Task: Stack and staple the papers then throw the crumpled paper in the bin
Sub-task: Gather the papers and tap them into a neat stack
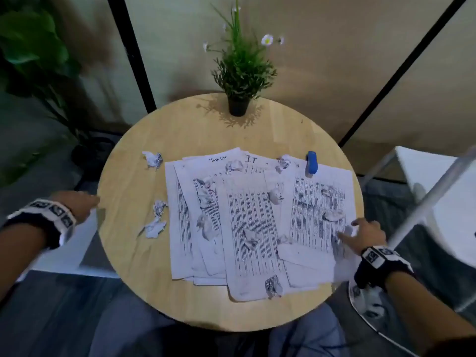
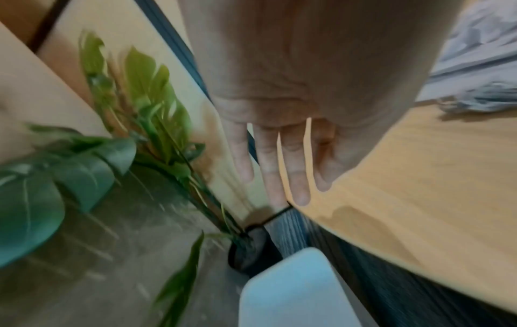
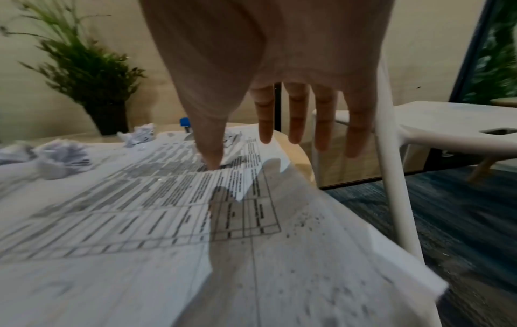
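Several printed sheets (image 1: 252, 222) lie fanned out and overlapping on a round wooden table (image 1: 144, 253). Many small crumpled paper balls (image 1: 157, 210) are scattered on the sheets and on the wood to their left. A blue stapler (image 1: 312, 163) rests at the far right corner of the sheets. My right hand (image 1: 365, 235) hovers over the right edge of the sheets (image 3: 167, 210), fingers (image 3: 265, 115) straight, holding nothing. My left hand (image 1: 77, 203) is at the table's left edge, fingers (image 2: 296, 168) straight and spread, holding nothing.
A small potted plant (image 1: 239, 73) stands at the table's far edge. White chairs stand to the right (image 1: 438, 191) and to the left (image 2: 293, 287). A large leafy floor plant (image 1: 33, 55) is at the left. A bin (image 1: 371, 302) holding paper sits below my right wrist.
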A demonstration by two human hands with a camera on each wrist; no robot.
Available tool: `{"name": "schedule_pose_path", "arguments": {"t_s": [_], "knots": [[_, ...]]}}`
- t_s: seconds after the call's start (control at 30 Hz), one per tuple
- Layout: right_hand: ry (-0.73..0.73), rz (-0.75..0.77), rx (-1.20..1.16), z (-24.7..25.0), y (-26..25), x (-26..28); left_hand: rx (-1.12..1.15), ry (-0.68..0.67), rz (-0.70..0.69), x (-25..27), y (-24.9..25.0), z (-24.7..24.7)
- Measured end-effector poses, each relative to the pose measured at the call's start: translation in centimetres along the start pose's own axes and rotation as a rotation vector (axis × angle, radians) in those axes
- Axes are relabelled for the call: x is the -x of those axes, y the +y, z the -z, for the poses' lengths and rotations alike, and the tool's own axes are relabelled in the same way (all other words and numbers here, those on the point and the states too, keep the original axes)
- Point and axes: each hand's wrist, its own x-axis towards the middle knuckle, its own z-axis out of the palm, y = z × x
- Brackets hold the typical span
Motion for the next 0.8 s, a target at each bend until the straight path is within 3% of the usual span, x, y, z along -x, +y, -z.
{"name": "schedule_pose_path", "arguments": {"t_s": [0.13,0.23,0.33,0.4,0.53,0.8], "knots": [[-0.087,-0.097,-0.029,-0.8,-0.4,-0.4,-0.077,0.195,0.07,-1.6,-0.5,2.0],[-0.123,-0.11,0.033,-4.1,0.9,-3.3,-0.161,0.233,0.048,-0.8,2.3,2.6],[-0.138,-0.082,0.004,-6.7,2.8,-8.1,0.029,0.28,0.03,-0.9,6.0,3.1],[-0.165,-0.057,-0.002,-5.4,1.7,-5.5,0.197,0.19,-0.006,-1.0,8.1,2.7],[-0.127,0.027,-0.028,-3.4,-0.4,-1.1,0.334,0.181,-0.135,-2.3,10.8,2.1],[-0.099,0.104,-0.043,-3.3,-3.3,0.4,0.806,0.195,-0.064,-1.8,14.6,4.1]]}}
